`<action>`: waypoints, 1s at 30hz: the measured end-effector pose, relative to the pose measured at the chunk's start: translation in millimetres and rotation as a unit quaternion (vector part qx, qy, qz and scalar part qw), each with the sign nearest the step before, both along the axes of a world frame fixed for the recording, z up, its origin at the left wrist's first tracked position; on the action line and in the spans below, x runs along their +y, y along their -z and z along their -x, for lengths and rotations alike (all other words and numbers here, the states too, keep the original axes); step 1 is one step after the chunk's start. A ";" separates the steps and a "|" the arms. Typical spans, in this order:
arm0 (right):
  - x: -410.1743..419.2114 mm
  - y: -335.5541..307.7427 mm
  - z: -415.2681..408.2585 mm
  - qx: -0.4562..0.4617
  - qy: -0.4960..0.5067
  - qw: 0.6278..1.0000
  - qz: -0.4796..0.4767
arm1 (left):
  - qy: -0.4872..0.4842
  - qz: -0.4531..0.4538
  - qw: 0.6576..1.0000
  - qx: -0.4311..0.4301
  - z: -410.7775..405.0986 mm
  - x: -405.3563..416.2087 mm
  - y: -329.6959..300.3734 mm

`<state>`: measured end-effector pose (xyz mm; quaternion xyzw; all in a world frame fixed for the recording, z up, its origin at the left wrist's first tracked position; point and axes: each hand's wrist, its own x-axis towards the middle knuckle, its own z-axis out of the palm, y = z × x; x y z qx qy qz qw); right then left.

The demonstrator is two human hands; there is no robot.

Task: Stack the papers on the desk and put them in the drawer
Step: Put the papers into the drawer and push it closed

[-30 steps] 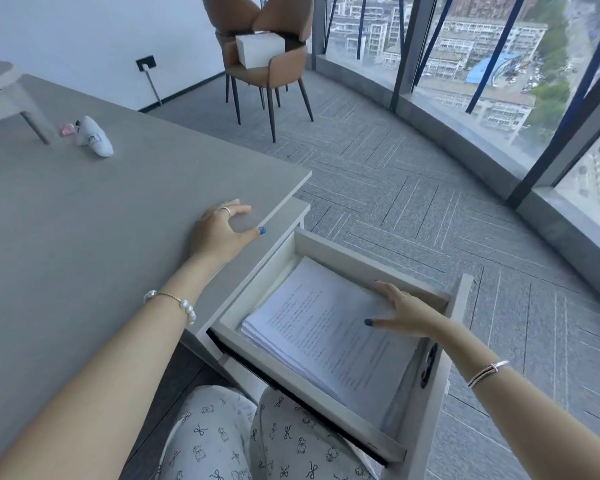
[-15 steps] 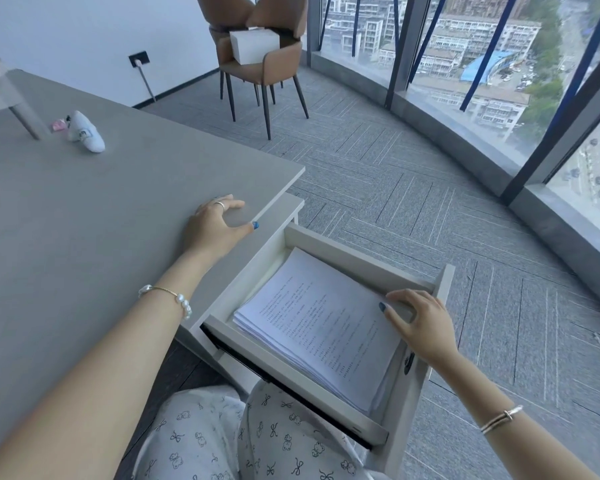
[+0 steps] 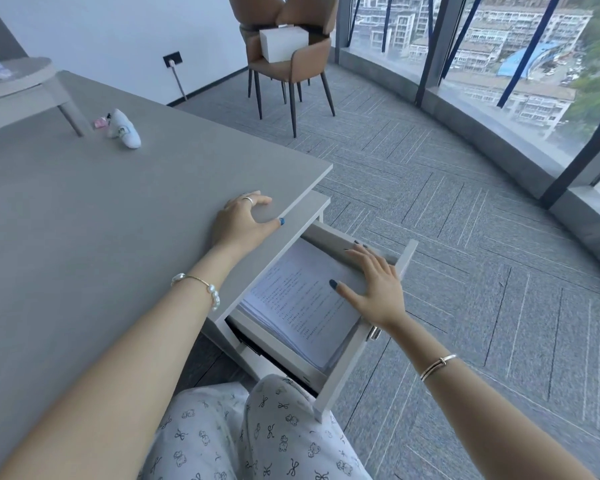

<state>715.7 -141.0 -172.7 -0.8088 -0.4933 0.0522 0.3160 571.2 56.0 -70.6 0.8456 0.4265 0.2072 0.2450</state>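
Head view, sole view.

Grey matte rectangular table point(image 3: 84, 237): bare over most of its top; small white shoe-shaped trinket point(image 3: 123, 129) with a pink scrap beside it, near the far edge, well apart from both hands.

White open drawer point(image 3: 340, 372): drawn out from under the table's right edge, partly closed in, front panel toward the lap.

Thick stack of white printed papers point(image 3: 291, 306): lying flat inside the drawer, squared, filling most of the floor, far end tucked under the table edge. None seen on the tabletop.

Left hand point(image 3: 239, 221): palm down at the table's right edge near the far right corner; fingers point(image 3: 257, 200) spread and flat, holding nothing, seemingly bracing.

Right hand point(image 3: 374, 289): laid over the drawer's outer side rail and the adjoining margin of the stack; fingers point(image 3: 357, 252) apart, pressing rather than clamped round anything; thumb resting on the top sheet.

Brown upholstered chair point(image 3: 288, 60) with white box point(image 3: 283, 45) on the seat: on the carpet, well apart from the table.

Step in hand, as judged: papers stowed; drawer being shut.

Next move, as judged: right hand off the sheets and clear of the rail, then a straight push on the front panel until flush, no fingers in the gap, no sheet corner riding above the rail.
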 end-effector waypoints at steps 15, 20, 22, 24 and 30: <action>-46.6 19.4 9.9 0.106 -0.040 0.986 0.120 | -0.005 0.004 1.000 -0.015 -0.2 -0.3 -1.5; -42.7 14.4 9.4 0.127 -0.044 0.984 0.113 | -0.005 -0.007 1.000 0.001 -2.1 0.0 -1.9; -37.5 13.3 11.8 0.140 -0.045 0.984 0.098 | -0.005 -0.011 1.000 0.007 -2.9 0.2 -1.1; -30.0 13.3 14.7 0.157 -0.046 0.983 0.088 | -0.006 -0.014 1.000 0.008 -3.1 0.7 -0.5; 5.1 16.7 25.3 0.201 -0.038 0.977 0.063 | -0.010 -0.015 1.000 0.012 -4.1 -0.4 -1.2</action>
